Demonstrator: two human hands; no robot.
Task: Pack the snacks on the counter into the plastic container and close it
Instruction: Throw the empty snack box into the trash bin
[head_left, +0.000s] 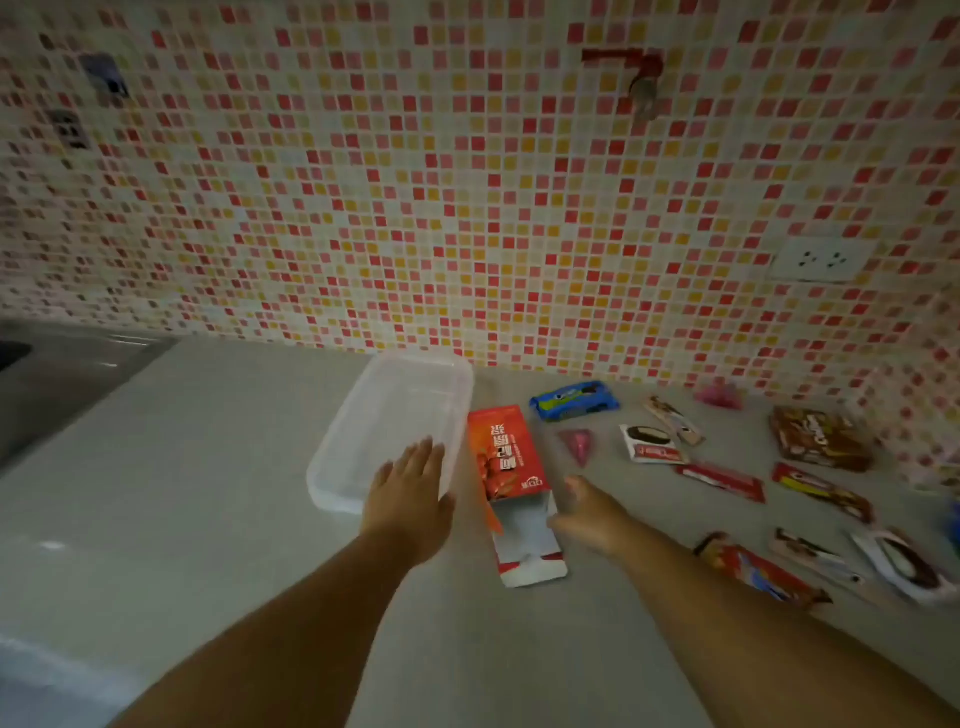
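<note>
The table (218, 467) was a pale grey, matte slab running back to a wall of small mosaic tiles (415, 208) in red, pink, yellow and white. One white double socket (823, 258) sat in the tiles far right of both hands, and a red tap (641, 73) stuck out high above them. A steel sink (67, 384) edged the table well to the left.

The left hand (410, 493) was spread flat with its grip released, fingers resting over the near right corner of the one clear plastic container (389, 431), which lay with its lid on. Just right of that hand lay one orange-red carton (506, 457), its near end torn open. The right hand (592, 514), blurred, had its grip loose and grasping nothing, fingertips just beside the carton's open flap.

Beyond and to the right of the right hand the snacks were scattered, all apart from the container: one blue cookie pack (574, 401), one pink triangular piece (579, 444), two white packs (652, 444) showing a dark cookie, three red bars (719, 480), two slim pale sticks (675, 421), one brown bag (818, 439) and one pink item (719, 397) by the wall.
</note>
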